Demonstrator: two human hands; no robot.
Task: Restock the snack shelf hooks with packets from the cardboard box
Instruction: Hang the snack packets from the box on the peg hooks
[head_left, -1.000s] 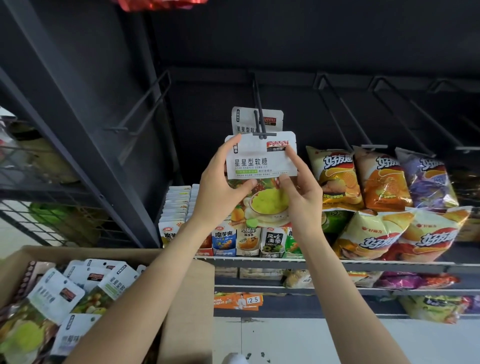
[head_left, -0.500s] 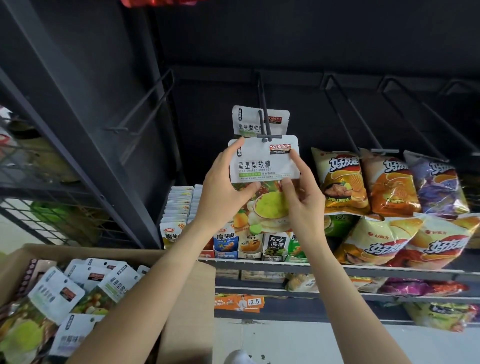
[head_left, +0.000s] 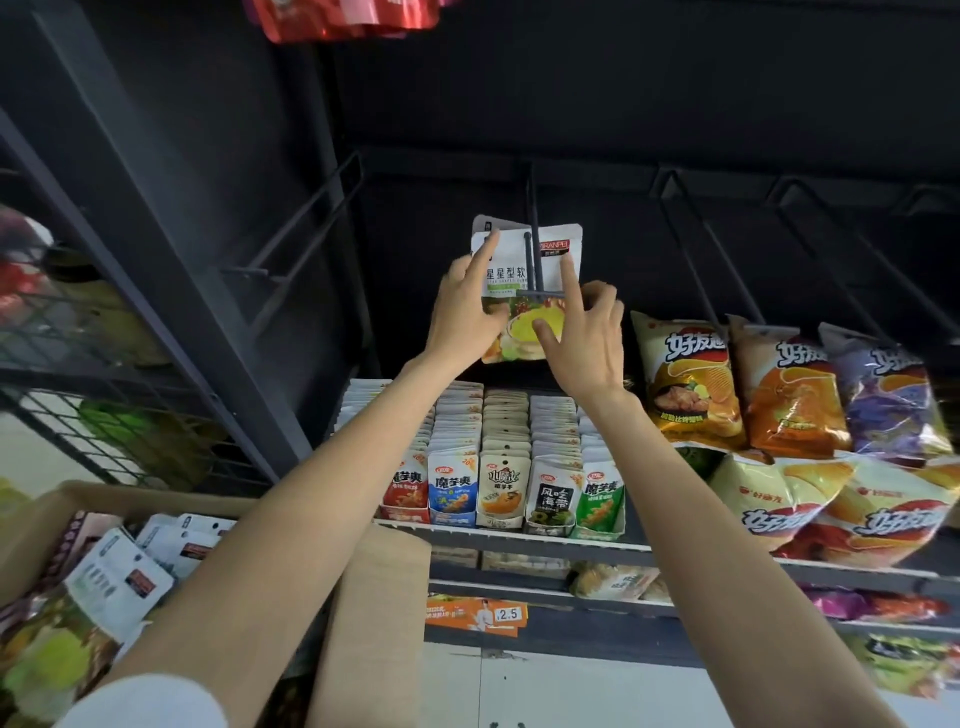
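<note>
packets of star-shaped gummies fill the head view: one gummy packet (head_left: 511, 280) hangs on a black wire hook (head_left: 535, 249) high on the dark shelf back, its white header reading "星星型软" with a small dark tag that seems to say "miranpei", and a fruit picture below. the edge of another white packet shows just behind it. the left hand (head_left: 470, 312) grips the packet's left side, index finger straight up along the header. the right hand (head_left: 584, 343) holds the right side, index finger raised beside the hook's cross-bar, thumb over the yellow fruit print.

the cardboard box (head_left: 363, 597) sits at lower left, holding more boxed packets (head_left: 124, 577) with the same white headers.

below the hands, a shelf carries rows of small sachets (head_left: 498, 488); fronts read "魔芋爽" and "风吃海带", and one label is too small to read surely. to the right hang chip bags (head_left: 691, 384) in yellow, orange and purple, marked "好友趣", with more lying under them. an orange price tag (head_left: 475, 616) on a lower rail shows "2.5". red foil bags (head_left: 348, 18) peek in at the top edge.
</note>
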